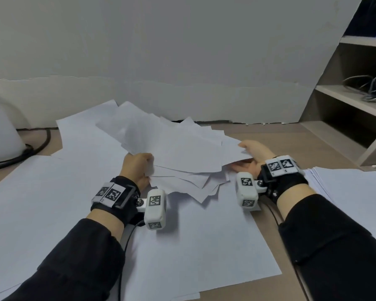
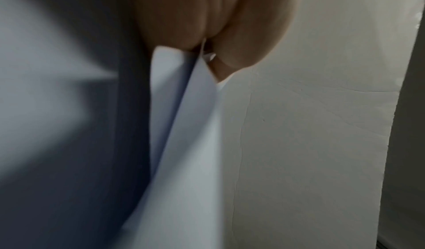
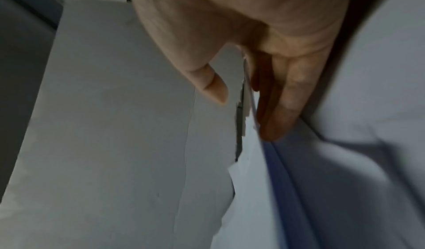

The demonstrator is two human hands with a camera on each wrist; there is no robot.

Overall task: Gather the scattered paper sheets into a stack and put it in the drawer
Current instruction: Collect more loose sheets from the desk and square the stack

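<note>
Nearest to the person, large white sheets (image 1: 182, 246) are lying flat and overlapping on the brown surface (image 1: 291, 135), and both black sleeves are reaching over them. A little farther, the left hand (image 1: 137, 168) is gripping the near-left corner of a loose bundle of paper sheets (image 1: 178, 148); in the left wrist view the thumb and fingers (image 2: 184, 16) are pinching the paper edge between them. The right hand (image 1: 254, 157) is holding the right side of the same bundle, with the thumb on top and the fingers (image 3: 289, 96) stretched underneath the sheets. The two hands are apart, one at each side of the bundle. The bundle is uneven, with corners sticking out in many directions, and its far part is resting on other sheets near the wall (image 1: 161, 51). At the right, a neat pile of paper (image 1: 352, 187) is lying on the surface, well apart from the bundle. At the far right, a shelf unit (image 1: 356, 94) is holding some grey cables (image 1: 373, 88). At the far left, a white container (image 1: 0, 131) is standing beside a black cable (image 1: 37, 146).
</note>
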